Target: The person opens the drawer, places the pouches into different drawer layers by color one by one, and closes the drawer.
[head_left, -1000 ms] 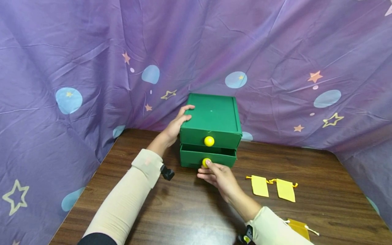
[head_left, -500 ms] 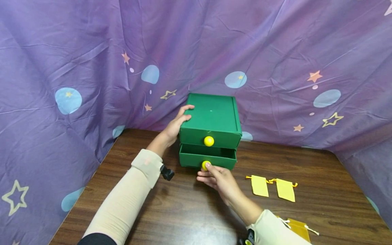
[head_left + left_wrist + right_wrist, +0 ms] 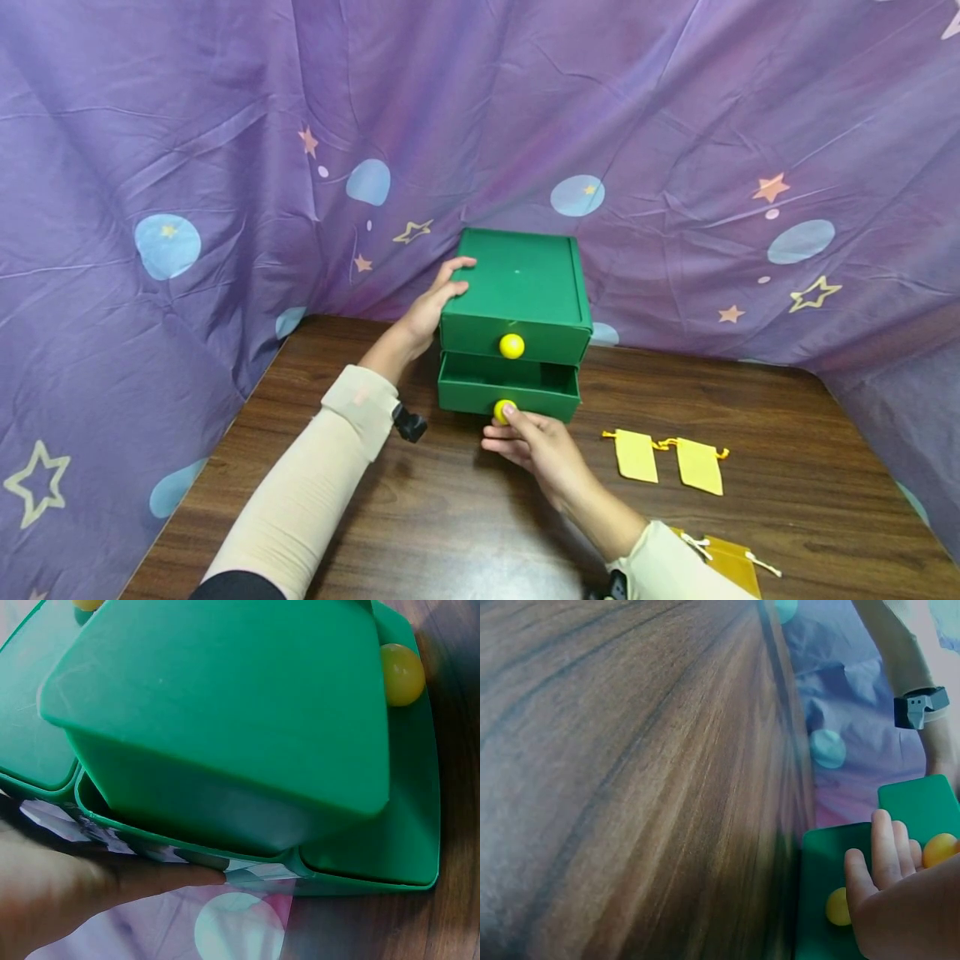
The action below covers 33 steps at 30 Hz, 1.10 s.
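A green cabinet (image 3: 517,275) with two stacked drawers stands at the back of the table. Each front bears a round yellow knob; the upper drawer (image 3: 468,337) is closed. Partly pulled out below it is the lower drawer (image 3: 465,396), and only green inner walls show inside. My right hand (image 3: 546,450) pinches the lower knob (image 3: 501,411), thumb on its face. Against the cabinet's left side rests my left hand (image 3: 429,312), two fingertips over the top edge. One straight finger (image 3: 172,879) lies along the green wall in the left wrist view.
Two small yellow drawstring pouches (image 3: 636,456) lie on the wooden table (image 3: 450,500) right of the cabinet. Nearer, golden pouches with white cords (image 3: 731,562) are partly hidden by my right sleeve. A purple patterned cloth (image 3: 480,125) hangs behind and at the sides.
The lower drawer has slid further out toward me, with my right hand on its knob. My left hand has stayed on the cabinet's side.
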### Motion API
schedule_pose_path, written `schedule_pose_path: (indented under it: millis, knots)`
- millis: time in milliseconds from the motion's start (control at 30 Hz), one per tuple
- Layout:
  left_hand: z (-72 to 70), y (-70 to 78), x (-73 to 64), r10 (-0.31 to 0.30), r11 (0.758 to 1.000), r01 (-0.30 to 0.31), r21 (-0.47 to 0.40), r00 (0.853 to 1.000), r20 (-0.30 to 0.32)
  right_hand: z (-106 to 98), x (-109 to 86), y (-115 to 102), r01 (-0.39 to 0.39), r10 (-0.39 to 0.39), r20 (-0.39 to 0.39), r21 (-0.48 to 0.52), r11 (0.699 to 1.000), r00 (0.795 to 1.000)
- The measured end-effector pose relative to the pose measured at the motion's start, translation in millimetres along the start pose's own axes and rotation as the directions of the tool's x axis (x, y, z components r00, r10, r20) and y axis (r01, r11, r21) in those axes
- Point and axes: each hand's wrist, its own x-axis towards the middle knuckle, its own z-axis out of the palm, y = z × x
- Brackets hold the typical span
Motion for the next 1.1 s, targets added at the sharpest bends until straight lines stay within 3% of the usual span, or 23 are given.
schedule_pose_path:
  millis: [1100]
  knots:
    - [0.4,-0.3,-0.1,-0.012,0.999,0.012,-0.033,1.0,-0.001,2,-17.6,4,-0.012,0.013,0.032,-0.018,1.0,0.999]
